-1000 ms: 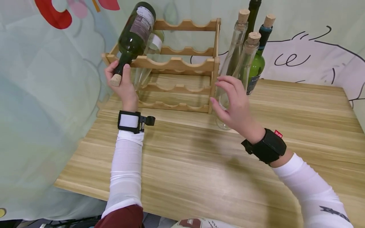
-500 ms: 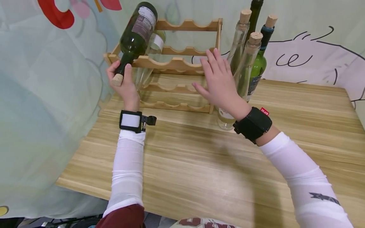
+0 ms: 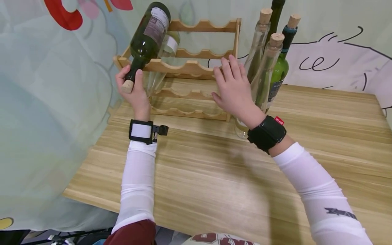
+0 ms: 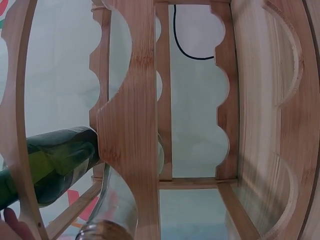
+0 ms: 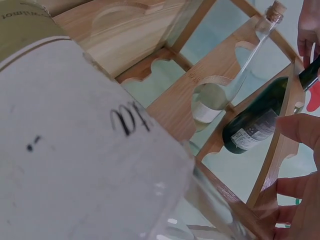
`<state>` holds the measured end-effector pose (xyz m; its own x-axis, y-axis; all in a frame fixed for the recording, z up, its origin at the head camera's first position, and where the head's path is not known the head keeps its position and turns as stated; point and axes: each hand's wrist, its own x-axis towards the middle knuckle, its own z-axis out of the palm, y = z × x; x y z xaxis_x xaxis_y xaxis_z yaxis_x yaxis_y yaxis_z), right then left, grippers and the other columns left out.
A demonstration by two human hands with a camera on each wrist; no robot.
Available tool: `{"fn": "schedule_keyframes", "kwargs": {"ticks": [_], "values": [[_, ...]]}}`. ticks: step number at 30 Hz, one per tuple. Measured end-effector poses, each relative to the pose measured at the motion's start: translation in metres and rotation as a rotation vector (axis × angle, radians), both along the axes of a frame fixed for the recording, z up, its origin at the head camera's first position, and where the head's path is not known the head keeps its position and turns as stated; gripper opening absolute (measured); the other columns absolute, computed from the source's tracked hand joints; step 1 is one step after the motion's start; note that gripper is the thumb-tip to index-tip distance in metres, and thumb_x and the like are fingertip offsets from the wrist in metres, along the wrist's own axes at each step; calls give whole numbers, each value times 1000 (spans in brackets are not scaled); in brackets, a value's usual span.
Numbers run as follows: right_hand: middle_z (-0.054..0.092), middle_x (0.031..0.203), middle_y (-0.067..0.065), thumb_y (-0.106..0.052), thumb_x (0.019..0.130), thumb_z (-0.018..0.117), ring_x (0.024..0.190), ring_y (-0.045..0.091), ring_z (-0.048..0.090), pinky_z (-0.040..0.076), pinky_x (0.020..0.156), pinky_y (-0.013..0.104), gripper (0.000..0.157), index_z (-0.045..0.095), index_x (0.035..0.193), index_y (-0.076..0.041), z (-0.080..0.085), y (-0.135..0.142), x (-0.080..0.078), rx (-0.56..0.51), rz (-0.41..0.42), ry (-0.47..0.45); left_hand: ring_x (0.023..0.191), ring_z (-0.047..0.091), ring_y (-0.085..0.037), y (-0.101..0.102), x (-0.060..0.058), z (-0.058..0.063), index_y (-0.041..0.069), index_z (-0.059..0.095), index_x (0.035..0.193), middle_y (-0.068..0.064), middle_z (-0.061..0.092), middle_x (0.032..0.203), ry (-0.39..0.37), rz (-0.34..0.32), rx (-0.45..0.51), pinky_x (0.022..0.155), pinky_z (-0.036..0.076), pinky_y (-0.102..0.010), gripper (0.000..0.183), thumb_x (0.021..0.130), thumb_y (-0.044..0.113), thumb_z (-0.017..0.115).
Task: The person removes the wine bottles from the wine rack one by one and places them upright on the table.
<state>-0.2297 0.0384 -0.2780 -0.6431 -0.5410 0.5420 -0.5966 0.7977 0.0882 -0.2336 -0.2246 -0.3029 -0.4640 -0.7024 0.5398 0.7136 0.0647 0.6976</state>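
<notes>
My left hand [image 3: 133, 92] grips the corked neck of a dark green wine bottle [image 3: 146, 41], which lies tilted in the leftmost upper notch of a wooden wine rack [image 3: 191, 68]. Its cork points toward me, its labelled base to the back. At the rack's other end, my right hand [image 3: 234, 88] rests its spread fingers [image 5: 295, 187] on the upper front rail, with the thumb apart below. A clear corked bottle [image 5: 215, 100] lies in the lower tier, beneath the green one. Only the left hand's fingertips show in the left wrist view, beside the bottle neck.
Several corked bottles stand to the rack's right, close to my right hand: clear glass ones [image 3: 269, 64], a bright green one [image 3: 280, 69] and a dark-necked one [image 3: 275, 17]. A clear bottle's white label [image 5: 90, 130] fills much of the right wrist view. The wooden table [image 3: 196, 177] lies below.
My right hand has moved left from beside the standing bottles onto the rack's front rail, its fingers now slightly bent. My left hand has kept its grip on the wine bottle's neck.
</notes>
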Motion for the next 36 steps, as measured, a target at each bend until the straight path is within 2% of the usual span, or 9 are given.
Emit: {"fn": "schedule_keyframes", "kwargs": {"ticks": [3, 9, 13, 18, 23, 27, 32, 36], "values": [[31, 135, 22, -34, 78, 64, 130, 36, 20, 22, 103, 51, 61, 41, 123, 0, -2, 1, -2, 1, -4, 24, 96, 50, -18, 5, 5, 5, 5, 55, 92, -5, 53, 97, -43, -17, 33, 84, 43, -29, 21, 73, -1, 62], [32, 134, 21, -35, 77, 63, 129, 35, 23, 25, 102, 50, 61, 42, 124, -2, -3, 1, -3, 13, -12, 63, 97, 50, -18, 15, 14, 14, 4, 55, 93, -6, 53, 98, -88, 9, 40, 84, 44, -29, 21, 74, -1, 62], [31, 136, 21, -35, 78, 63, 129, 35, 23, 24, 102, 50, 62, 42, 127, -3, -3, 2, -2, 27, -18, 64, 96, 51, -18, 17, 15, 15, 4, 56, 93, -6, 53, 97, -73, 26, 52, 83, 44, -29, 21, 74, -1, 63], [29, 137, 21, -36, 78, 62, 129, 35, 23, 24, 102, 50, 64, 40, 129, -4, -2, 4, -1, 53, -19, 57, 92, 53, -20, 21, 15, 13, 0, 56, 93, -8, 54, 95, -19, 70, 32, 81, 46, -30, 19, 75, 0, 62], [26, 139, 22, -36, 77, 63, 130, 35, 21, 24, 102, 50, 67, 39, 131, -4, -2, 5, -1, 57, -15, 46, 93, 53, -20, 28, 18, 13, -1, 55, 92, -9, 53, 97, -42, 121, 28, 81, 45, -29, 20, 75, 1, 63], [24, 141, 22, -36, 77, 63, 130, 35, 20, 23, 103, 50, 68, 38, 132, -4, -2, 5, -2, 59, -16, 36, 93, 53, -20, 30, 18, 14, 0, 55, 92, -9, 52, 98, -57, 118, 62, 81, 46, -29, 20, 74, 1, 64], [21, 142, 21, -35, 77, 64, 132, 35, 18, 21, 104, 49, 70, 36, 133, -4, -2, 5, -2, 67, -22, 19, 91, 53, -21, 32, 18, 14, -1, 54, 92, -10, 52, 97, -27, 146, 49, 79, 46, -30, 20, 75, 1, 64], [21, 142, 21, -35, 76, 65, 132, 34, 18, 20, 105, 49, 71, 36, 133, -4, -2, 4, -2, 71, -19, 5, 91, 52, -20, 33, 18, 16, 0, 54, 91, -9, 52, 95, -33, 148, 85, 79, 46, -30, 20, 74, 1, 64]]}}
